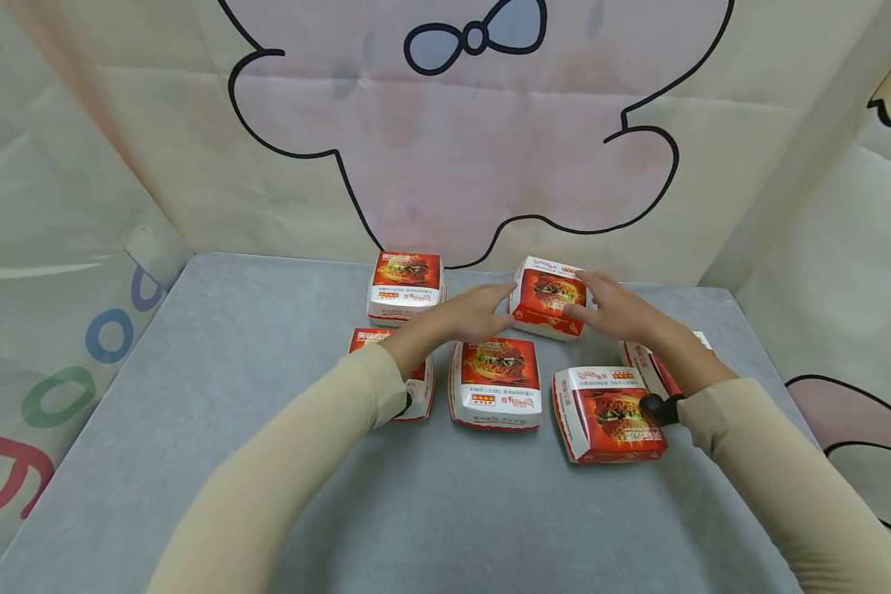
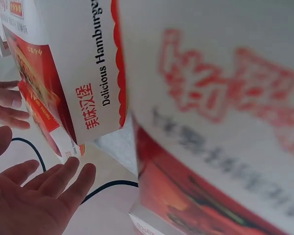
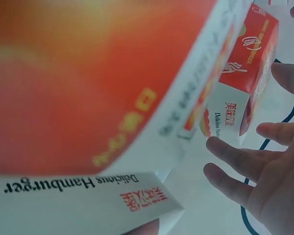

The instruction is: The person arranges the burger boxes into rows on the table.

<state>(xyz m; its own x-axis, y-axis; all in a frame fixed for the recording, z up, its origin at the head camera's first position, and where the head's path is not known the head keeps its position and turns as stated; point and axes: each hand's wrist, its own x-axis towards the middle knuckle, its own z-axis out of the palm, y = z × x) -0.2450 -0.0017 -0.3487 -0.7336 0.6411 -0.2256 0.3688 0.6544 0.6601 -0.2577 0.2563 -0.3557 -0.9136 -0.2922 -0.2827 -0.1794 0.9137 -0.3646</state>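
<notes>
A red-and-white hamburger box (image 1: 548,299) sits turned slightly at the back of the table, between my two hands. My left hand (image 1: 477,313) is at its left side, fingers extended and spread, as the left wrist view shows. On the opposite side is my right hand (image 1: 618,308), its fingers overlapping the box's right edge in the head view. The right wrist view shows these fingers loosely spread near the red box (image 3: 245,58). Whether either hand touches the box cannot be made out. Neither hand grips anything.
Another hamburger box (image 1: 407,285) stands at the back left. Nearer are a middle box (image 1: 496,384) and a tilted right box (image 1: 610,417). My left arm partly covers a front-left box (image 1: 419,398); my right arm partly covers another (image 1: 649,367). A printed backdrop (image 1: 460,148) rises behind the table (image 1: 267,371).
</notes>
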